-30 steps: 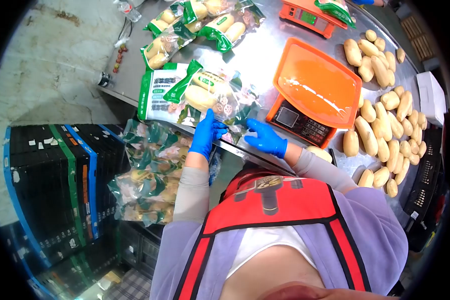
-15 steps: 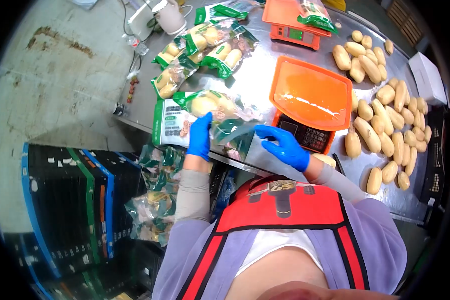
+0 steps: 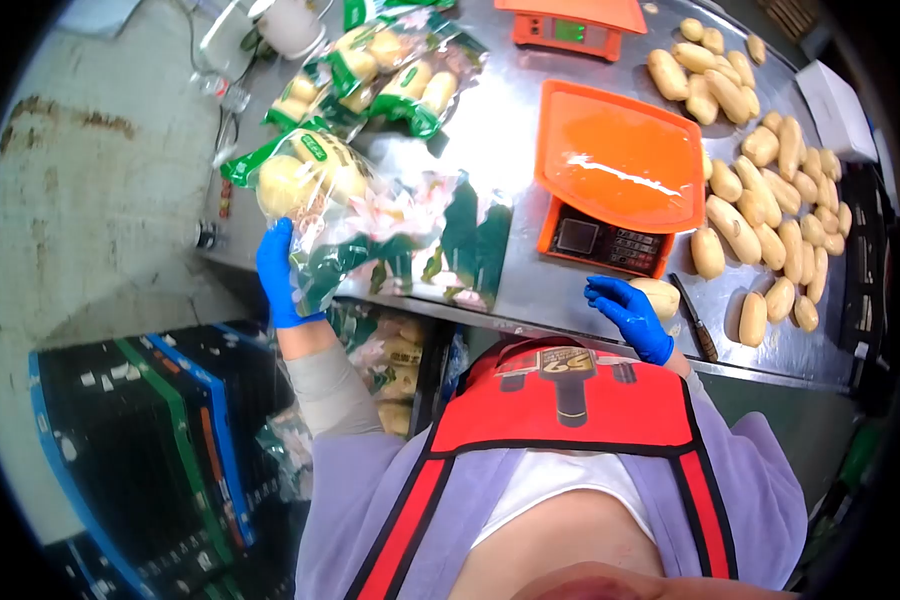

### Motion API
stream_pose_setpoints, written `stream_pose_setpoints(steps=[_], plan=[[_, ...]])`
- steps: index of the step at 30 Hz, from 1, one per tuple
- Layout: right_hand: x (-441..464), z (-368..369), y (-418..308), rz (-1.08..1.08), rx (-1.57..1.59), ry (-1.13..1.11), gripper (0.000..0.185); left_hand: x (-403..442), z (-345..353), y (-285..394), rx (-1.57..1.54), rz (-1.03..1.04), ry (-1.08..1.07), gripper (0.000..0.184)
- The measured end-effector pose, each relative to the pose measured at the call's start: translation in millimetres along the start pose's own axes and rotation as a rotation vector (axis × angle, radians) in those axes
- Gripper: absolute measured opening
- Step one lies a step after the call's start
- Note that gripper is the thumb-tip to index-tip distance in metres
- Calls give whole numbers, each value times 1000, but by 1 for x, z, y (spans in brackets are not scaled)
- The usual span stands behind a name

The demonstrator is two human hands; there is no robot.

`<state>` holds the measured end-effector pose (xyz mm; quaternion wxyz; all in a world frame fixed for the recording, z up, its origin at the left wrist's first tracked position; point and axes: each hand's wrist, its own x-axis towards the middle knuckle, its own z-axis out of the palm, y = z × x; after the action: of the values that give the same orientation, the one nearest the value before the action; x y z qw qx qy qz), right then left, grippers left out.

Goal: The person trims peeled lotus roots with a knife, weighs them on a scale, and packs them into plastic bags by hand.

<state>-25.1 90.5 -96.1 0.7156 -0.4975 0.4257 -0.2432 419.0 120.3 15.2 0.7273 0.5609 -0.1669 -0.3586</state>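
My left hand (image 3: 283, 275), in a blue glove, is closed on the lower left side of a bag of lotus roots (image 3: 290, 180). The bag is clear plastic with a green end and pink lotus flower print, and pale roots fill its upper part. Printed plastic film (image 3: 470, 240) with dark green leaves spreads to its right; I cannot tell whether it all belongs to the same bag. My right hand (image 3: 632, 320), also gloved in blue, hovers at the table's front edge, fingers stretched and holding nothing. Beside it are a loose lotus root (image 3: 658, 297) and a knife (image 3: 698, 320).
An orange scale (image 3: 620, 160) stands mid-table, with another scale (image 3: 570, 30) behind. Several loose lotus roots (image 3: 760, 230) cover the right side. Filled bags (image 3: 400, 85) lie at the back left. Black crates (image 3: 130, 430) stand left below the table, near more bags (image 3: 395, 370).
My left hand has moved left and lifted the bag, turning its filled end left. My right hand has let go of the bag's film and drawn back right toward the table edge.
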Motion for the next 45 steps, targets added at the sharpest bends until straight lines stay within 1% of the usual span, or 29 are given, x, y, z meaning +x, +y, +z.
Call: stream_pose_setpoints(steps=[1, 3, 4, 5, 7, 9, 11, 13, 16, 17, 19, 20, 21, 23, 26, 29, 30, 31, 33, 34, 35, 37, 38, 39, 41, 42, 43, 44, 45], plan=[[7, 2, -1, -11, -12, -46, 37, -10, -17, 5, -3, 2, 35, 22], [23, 6, -8, -6, -112, -117, 37, -33, -58, 18, 431, 119, -50, 18], [33, 8, -10, -50, -140, -152, 36, -50, -74, 26, 590, 131, -53, 17], [43, 10, -11, -92, -162, -192, 35, -76, -64, 37, 582, 93, 46, 14], [60, 17, -23, -86, -145, -278, 35, -108, -108, 40, 761, 148, 107, 12], [76, 26, -30, -84, -214, -331, 36, -144, -128, 53, 722, 196, 290, 10], [85, 39, -37, -62, -182, -380, 36, -173, -166, 54, 602, 183, 449, 13], [94, 47, -35, -76, -200, -461, 35, -201, -197, 47, 487, 175, 548, 16], [96, 58, -32, -93, -206, -563, 35, -231, -240, 26, 508, 179, 682, 19], [94, 61, -32, -92, -212, -575, 35, -239, -237, 26, 503, 180, 695, 19], [88, 66, -31, -108, -237, -610, 34, -255, -224, 27, 401, 175, 797, 22], [84, 66, -31, -97, -239, -619, 34, -268, -231, 29, 422, 170, 772, 22], [80, 63, -29, -94, -241, -614, 34, -272, -211, 36, 366, 172, 806, 15], [74, 59, -23, -41, -241, -620, 34, -289, -219, 47, 698, 129, 736, 7], [68, 48, -12, -7, -267, -618, 34, -295, -192, 54, 799, 105, 687, 7], [66, 43, -5, 24, -291, -613, 33, -294, -179, 51, 870, 113, 721, 10], [65, 41, -5, 29, -287, -609, 33, -293, -180, 51, 1200, 310, 614, 10], [65, 41, -5, 32, -288, -608, 33, -292, -182, 45, 1199, 307, 612, 10], [68, 42, -7, 14, -259, -618, 32, -289, -183, 31, 1139, 463, 563, 6], [70, 43, -7, 13, -258, -615, 32, -296, -177, 32, 895, 107, 624, 12], [72, 43, -8, -22, -278, -613, 32, -294, -173, 30, 893, 108, 622, 12], [73, 44, -10, -51, -303, -618, 33, -292, -166, 26, 753, 168, 626, 28], [74, 45, -11, -48, -297, -619, 33, -291, -159, 32, 722, 62, 585, 43], [75, 46, -12, -44, -290, -618, 33, -285, -154, 31, 722, 62, 586, 43], [76, 47, -14, -57, -287, -624, 33, -267, -146, 28, 832, 62, 468, 43], [76, 48, -15, -72, -283, -628, 33, -257, -147, 25, 901, -4, 412, 43], [76, 48, -15, -76, -280, -623, 33, -243, -137, 20, 845, -24, 367, 43], [75, 48, -16, -73, -264, -618, 32, -225, -148, 7, 1006, 77, 234, 43], [75, 48, -16, -71, -247, -611, 32, -206, -154, -2, 1228, 51, 128, 41]])
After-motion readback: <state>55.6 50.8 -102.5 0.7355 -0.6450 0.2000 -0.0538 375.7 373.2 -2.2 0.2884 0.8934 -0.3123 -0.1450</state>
